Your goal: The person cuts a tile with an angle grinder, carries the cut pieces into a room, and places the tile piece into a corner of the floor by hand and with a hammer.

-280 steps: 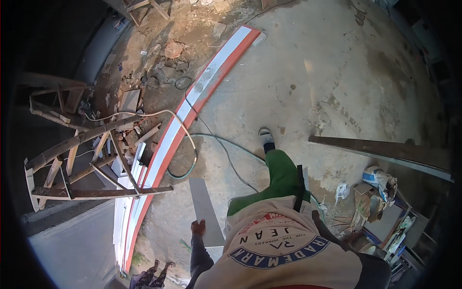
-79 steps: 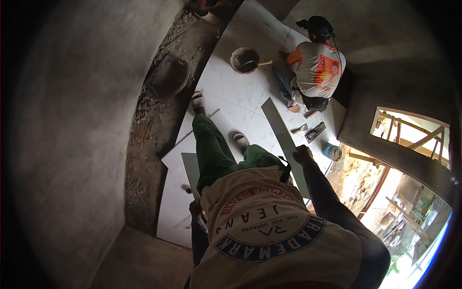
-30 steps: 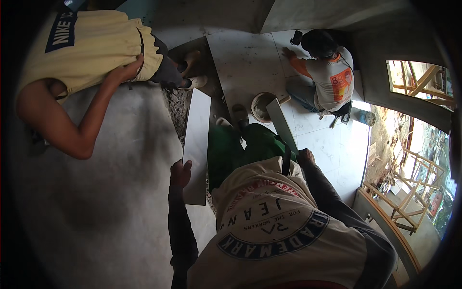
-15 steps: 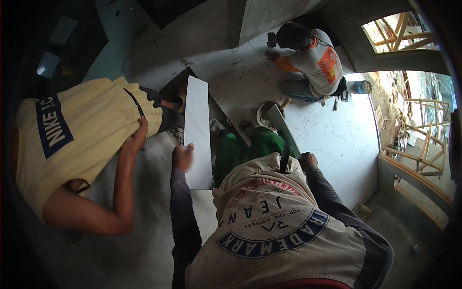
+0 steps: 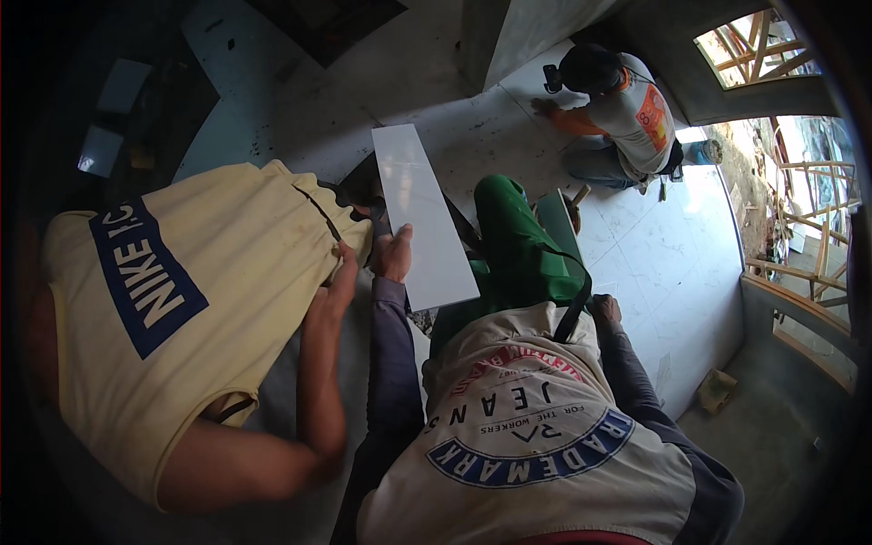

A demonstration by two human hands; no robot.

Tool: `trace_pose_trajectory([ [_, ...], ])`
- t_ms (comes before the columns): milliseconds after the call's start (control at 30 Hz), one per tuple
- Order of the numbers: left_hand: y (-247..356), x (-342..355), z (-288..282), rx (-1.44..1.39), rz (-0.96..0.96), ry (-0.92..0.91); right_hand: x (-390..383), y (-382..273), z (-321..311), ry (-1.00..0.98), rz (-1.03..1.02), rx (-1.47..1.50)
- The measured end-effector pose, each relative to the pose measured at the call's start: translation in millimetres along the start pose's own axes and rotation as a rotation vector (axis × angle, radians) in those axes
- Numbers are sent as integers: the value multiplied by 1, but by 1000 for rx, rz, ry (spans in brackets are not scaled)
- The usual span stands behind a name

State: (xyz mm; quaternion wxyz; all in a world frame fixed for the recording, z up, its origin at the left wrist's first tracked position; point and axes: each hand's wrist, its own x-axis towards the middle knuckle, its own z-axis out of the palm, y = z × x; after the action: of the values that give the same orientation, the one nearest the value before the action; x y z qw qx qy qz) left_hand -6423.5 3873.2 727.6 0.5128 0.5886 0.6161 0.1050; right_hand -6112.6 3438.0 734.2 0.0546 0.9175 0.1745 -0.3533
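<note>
Carrying looks like the step: a white tile strip (image 5: 429,218) is gripped at its edge by the left hand (image 5: 393,254), beside the yellow-shirted co-worker (image 5: 236,245); a second tile strip (image 5: 559,223), right of the green trousers (image 5: 509,259), is apparently grasped by the right hand (image 5: 606,311). Careful clearance seems called for.
</note>
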Motion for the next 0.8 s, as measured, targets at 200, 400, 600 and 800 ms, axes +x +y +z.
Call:
trace_pose_trajectory([
  [200, 16, 28, 2, -300, -120, 38, -3, -52, -10, 25, -31, 63],
  [400, 61, 27, 2, -372, -95, -53, 16, -96, -42, 18, -93, 22],
  [600, 135, 8, -23, -617, -168, -62, 66, -160, -77, 20, -102, -34],
  [800, 69, 43, -30, -363, -284, -125, 196, -186, -76, 124, -241, -57],
])
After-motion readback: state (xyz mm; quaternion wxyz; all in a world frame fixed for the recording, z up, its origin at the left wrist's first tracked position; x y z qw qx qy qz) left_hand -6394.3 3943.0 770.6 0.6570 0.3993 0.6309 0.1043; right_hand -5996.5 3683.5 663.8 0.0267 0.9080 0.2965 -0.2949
